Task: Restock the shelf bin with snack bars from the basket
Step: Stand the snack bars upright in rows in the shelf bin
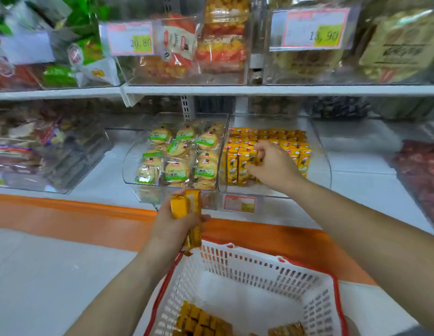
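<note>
A clear shelf bin (317, 151) holds rows of upright yellow snack bars (237, 166). My right hand (271, 166) reaches into the bin's front left part, fingers curled around a yellow bar among the standing ones. My left hand (173, 221) hovers in front of the shelf above the basket and grips a bunch of yellow snack bars (186, 209), which stick out above and below the fist. A white plastic basket (259, 270) with a red rim sits below, with several more yellow bars (201, 323) on its bottom.
Left of the snack-bar bin stands a clear bin of green-labelled biscuit packs (177, 156). A price tag (239, 203) hangs on the bin's front. Upper shelf (235, 89) carries more bins with bagged snacks. An orange strip (89, 219) edges the shelf base.
</note>
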Available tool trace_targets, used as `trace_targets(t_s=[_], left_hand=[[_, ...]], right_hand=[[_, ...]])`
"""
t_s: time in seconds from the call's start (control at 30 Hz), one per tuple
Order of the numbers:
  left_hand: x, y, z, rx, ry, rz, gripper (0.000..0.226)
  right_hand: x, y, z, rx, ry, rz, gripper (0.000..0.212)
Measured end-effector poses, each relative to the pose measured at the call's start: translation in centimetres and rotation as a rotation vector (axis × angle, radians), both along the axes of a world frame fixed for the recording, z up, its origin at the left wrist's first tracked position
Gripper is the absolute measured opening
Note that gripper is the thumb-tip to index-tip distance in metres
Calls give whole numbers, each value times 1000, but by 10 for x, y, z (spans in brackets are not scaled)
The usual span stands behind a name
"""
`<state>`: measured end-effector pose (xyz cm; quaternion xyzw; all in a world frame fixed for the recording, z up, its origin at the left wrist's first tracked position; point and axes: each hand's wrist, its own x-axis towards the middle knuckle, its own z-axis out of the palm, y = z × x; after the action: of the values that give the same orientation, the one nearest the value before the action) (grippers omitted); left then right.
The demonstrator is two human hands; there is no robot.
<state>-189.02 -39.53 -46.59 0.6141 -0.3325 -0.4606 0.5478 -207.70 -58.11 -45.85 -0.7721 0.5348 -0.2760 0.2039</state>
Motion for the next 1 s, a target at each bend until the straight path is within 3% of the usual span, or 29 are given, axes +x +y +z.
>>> trace_targets(t_s=[0.13,0.2,0.27,0.37,0.47,0.57,0.8,0.87,1.0], left_hand=[[-30,-7,22,5,-52,-17,56],[-41,-10,27,-15,-47,-25,71],[-50,-12,27,-24,-13,-43,72],[-58,-16,24,-37,22,-86,43],[-54,-22,29,-61,48,-100,30],[-41,-25,33,-66,86,-119,21],[-21,-15,14,-74,166,-204,22],[-27,-13,9,-65,146,-205,14],[-42,-10,2,-56,84,-189,20]], right_hand=[[-46,59,25,199,-136,253,17],[-59,85,25,326,-306,287,9],[-57,99,22,409,-426,289,11],[-36,104,21,487,-505,303,15],[-16,103,19,534,-585,314,20],[-5,99,16,556,-642,318,13],[5,90,9,661,-638,335,27],[4,87,8,652,-646,328,32],[0,81,12,606,-692,271,29]])
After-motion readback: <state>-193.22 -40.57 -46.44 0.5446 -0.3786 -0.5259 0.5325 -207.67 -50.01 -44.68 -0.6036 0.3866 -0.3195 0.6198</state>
